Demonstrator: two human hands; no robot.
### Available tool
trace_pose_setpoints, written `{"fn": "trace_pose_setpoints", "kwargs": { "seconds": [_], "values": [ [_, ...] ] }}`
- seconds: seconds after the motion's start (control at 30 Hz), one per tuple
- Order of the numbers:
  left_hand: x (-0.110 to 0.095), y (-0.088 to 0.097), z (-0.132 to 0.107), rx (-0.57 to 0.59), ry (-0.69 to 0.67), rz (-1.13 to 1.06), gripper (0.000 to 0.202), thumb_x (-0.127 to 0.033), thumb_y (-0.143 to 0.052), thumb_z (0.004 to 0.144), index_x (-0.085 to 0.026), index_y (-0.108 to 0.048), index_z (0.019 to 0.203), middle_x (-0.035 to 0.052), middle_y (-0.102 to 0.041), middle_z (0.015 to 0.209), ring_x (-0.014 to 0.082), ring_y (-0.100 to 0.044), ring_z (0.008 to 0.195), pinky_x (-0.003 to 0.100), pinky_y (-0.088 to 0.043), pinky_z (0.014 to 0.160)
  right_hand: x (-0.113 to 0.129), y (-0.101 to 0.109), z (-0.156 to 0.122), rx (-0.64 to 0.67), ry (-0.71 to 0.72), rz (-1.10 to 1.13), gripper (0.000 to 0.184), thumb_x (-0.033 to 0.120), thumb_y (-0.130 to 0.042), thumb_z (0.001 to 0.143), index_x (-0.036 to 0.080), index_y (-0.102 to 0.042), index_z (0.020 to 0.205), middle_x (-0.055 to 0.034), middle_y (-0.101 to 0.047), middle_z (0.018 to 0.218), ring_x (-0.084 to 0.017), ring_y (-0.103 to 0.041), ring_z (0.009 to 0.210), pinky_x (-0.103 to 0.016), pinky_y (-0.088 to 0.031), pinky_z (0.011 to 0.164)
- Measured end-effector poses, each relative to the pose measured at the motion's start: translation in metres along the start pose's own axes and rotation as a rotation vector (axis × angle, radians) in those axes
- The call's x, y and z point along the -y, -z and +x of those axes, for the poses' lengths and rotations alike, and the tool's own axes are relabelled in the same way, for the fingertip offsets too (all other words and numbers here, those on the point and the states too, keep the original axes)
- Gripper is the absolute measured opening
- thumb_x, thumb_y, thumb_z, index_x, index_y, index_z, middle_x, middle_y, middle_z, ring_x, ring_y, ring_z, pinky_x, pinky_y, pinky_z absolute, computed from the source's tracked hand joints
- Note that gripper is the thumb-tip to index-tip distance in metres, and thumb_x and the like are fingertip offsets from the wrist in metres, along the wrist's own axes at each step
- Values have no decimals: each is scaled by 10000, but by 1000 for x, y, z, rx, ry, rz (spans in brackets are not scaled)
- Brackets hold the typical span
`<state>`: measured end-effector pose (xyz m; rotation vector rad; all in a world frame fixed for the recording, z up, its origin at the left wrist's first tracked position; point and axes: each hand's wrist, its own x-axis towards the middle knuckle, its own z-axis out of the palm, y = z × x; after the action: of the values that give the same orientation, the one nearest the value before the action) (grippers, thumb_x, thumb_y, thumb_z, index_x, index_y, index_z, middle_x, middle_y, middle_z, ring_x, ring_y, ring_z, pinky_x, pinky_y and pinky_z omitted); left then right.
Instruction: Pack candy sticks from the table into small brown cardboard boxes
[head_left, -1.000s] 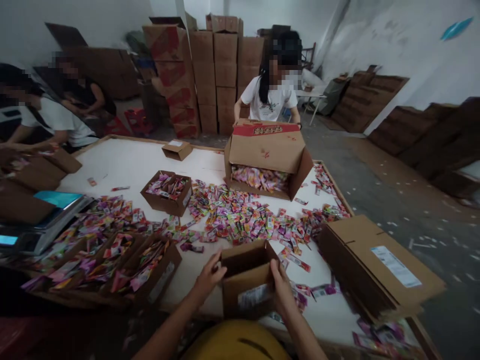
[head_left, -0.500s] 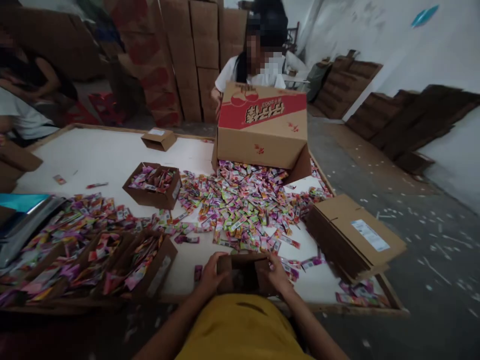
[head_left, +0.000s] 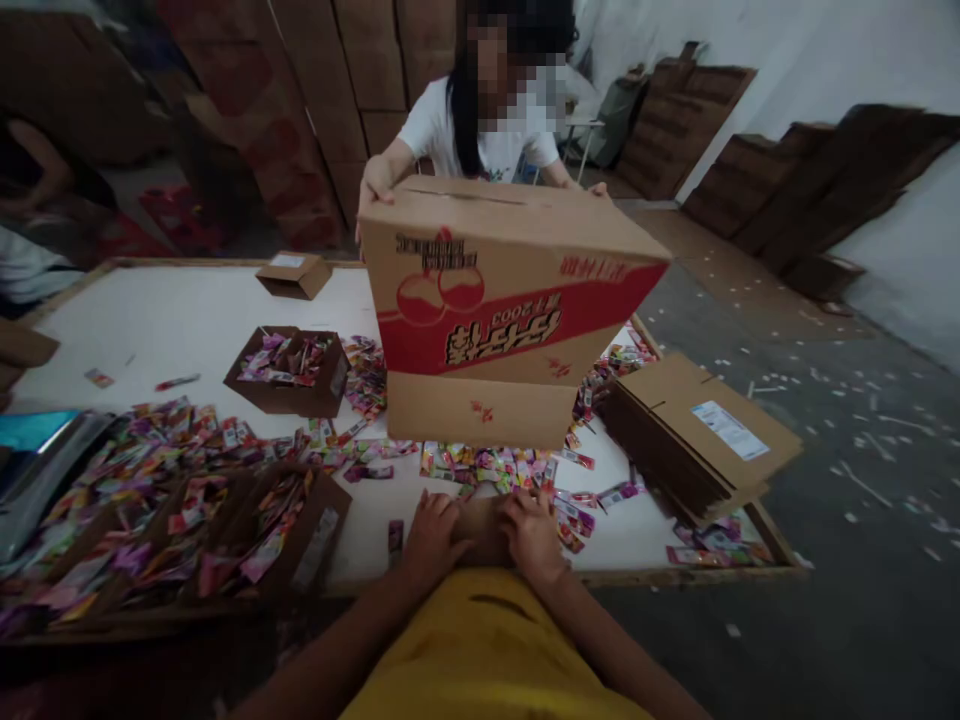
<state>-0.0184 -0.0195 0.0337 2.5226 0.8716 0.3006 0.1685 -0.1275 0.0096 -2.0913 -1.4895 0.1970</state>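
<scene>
A small brown cardboard box (head_left: 481, 530) is at the table's near edge, right in front of my body. My left hand (head_left: 433, 535) grips its left side, and my right hand (head_left: 531, 535) grips its right side, fingers bent over the top. The box's inside is hidden from me. Just beyond it lie wrapped candies (head_left: 491, 465) in purple, pink and green wrappers, spread on the white table (head_left: 379, 515). A large printed carton (head_left: 510, 310) stands tilted over the candy pile, with a co-worker's hands (head_left: 379, 185) on its upper edges.
Left of me are cardboard boxes (head_left: 322, 535) filled with candies. Another filled box (head_left: 289, 375) stands farther back, near a small box (head_left: 292, 273). Flattened cardboard (head_left: 701, 430) is stacked at the right edge. Another person (head_left: 37, 190) sits far left.
The co-worker's large carton has tipped upright and come toward me, covering much of the candy pile. My hands have moved onto the top of the small box, whose opening no longer shows.
</scene>
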Motion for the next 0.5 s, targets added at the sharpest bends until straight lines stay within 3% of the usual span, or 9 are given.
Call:
{"fn": "trace_pose_setpoints", "kwargs": {
  "seconds": [0.07,0.13,0.23,0.3,0.33,0.4,0.5],
  "values": [
    [-7,-12,4,8,-102,4,163,-170,-714,736,-183,-601,854,77,-625,1086,247,-540,1101,522,-256,1151,2,-6,-5,34,114,-68,144,105,-617,828,227,-692,806,-53,-657,957,-264,-509,1004,-412,-388,867],
    [-8,-21,5,46,-138,4,196,-121,-679,736,-179,-608,910,89,-604,1166,243,-522,1144,492,-267,1149,-3,-11,-12,37,212,-88,160,113,-573,869,211,-700,873,-62,-655,1015,-249,-507,1022,-395,-392,873],
    [-7,-26,5,108,-94,92,202,-145,-666,744,-186,-642,940,112,-563,1263,269,-504,1189,501,-285,1119,-11,-20,-16,-24,316,-131,249,117,-536,896,178,-682,1088,-93,-618,1208,-275,-446,1166,-433,-360,970],
    [-6,-25,6,147,-104,134,181,-196,-660,773,-209,-670,953,113,-529,1333,278,-473,1255,513,-236,1139,-15,-24,-15,-45,334,-160,262,126,-528,906,166,-675,1119,-100,-607,1234,-282,-433,1180,-444,-355,983],
    [-5,-23,7,173,-125,145,234,-261,-675,783,-225,-677,1014,119,-504,1374,288,-443,1298,522,-205,1152,-16,-25,-15,-50,323,-164,253,132,-528,909,168,-681,1109,-98,-612,1215,-276,-442,1163,-437,-365,973],
    [-2,-20,9,255,-180,163,557,-451,-709,763,-257,-600,1273,156,-420,1469,325,-356,1381,550,-173,1159,-15,-24,-14,-50,288,-146,235,153,-542,912,192,-694,1087,-83,-622,1174,-258,-460,1129,-410,-389,952],
    [-2,-17,11,357,-236,239,986,-615,-718,689,-287,-308,1523,221,-257,1569,401,-220,1451,618,-130,1140,-8,-17,-16,-33,230,-74,200,169,-572,902,223,-721,1024,-67,-631,1132,-230,-485,1096,-370,-418,932]
  ]
}}
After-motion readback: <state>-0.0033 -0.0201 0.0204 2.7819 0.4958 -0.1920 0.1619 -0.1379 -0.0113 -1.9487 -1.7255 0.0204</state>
